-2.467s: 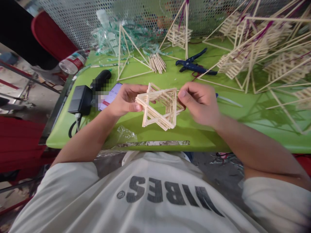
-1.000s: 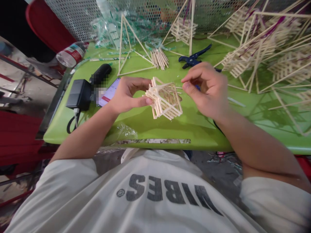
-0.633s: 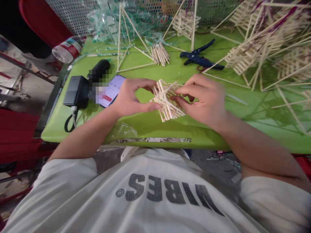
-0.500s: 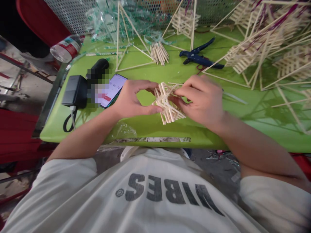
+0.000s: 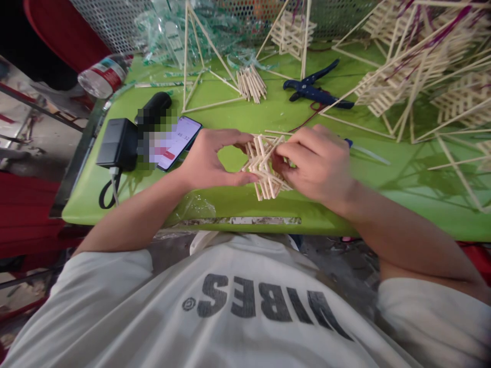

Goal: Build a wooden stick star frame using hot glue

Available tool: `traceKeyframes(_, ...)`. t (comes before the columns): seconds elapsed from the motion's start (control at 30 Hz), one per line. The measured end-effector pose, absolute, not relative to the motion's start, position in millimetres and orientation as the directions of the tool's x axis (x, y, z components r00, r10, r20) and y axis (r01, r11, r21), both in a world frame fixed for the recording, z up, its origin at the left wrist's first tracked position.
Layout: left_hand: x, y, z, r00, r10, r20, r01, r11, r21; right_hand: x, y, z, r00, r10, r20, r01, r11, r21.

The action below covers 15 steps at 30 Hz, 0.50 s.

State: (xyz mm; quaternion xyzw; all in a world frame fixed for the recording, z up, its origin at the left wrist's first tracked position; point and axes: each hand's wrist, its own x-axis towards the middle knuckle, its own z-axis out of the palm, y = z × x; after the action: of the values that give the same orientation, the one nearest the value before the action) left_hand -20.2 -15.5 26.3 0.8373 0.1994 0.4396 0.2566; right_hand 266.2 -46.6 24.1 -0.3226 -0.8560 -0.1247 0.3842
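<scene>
A small lattice of stacked wooden sticks [image 5: 264,166] is between my two hands above the green table. My left hand [image 5: 215,156] grips its left side, thumb at the lower edge and fingers at the upper edge. On the right side, my right hand [image 5: 314,161] has its fingers bent and pressed against the sticks; the fingertips are partly hidden behind the lattice. Beyond my hands lie a bundle of short sticks [image 5: 251,84] and dark blue cutting pliers [image 5: 316,89].
Stick frames with woven lattices [image 5: 387,89] fill the table's right side. A phone [image 5: 180,140], a black power adapter [image 5: 117,143] and a plastic bottle [image 5: 103,76] are on the left. Crumpled clear-and-green wrappers [image 5: 172,38] pile at the back. The green table's [image 5: 230,204] front edge is near my body.
The lattice has tilted and dropped slightly between my hands. My right hand has shifted a little lower, showing a blue tip behind it and more dark red string near the pliers.
</scene>
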Motion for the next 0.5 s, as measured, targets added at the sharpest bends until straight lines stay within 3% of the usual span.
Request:
traceKeyframes(0.33,-27,-6,20,0.493,0.581,0.647,0.107,-0.779,0.618,269,-50,41,-0.437,0.410,0.801,0.609,0.790,-0.072)
traceKeyframes(0.5,-32,-2,18,0.468,0.597,0.652,0.124,-0.774,0.620,282,-42,39,-0.345,0.424,0.837,0.706,0.705,-0.065)
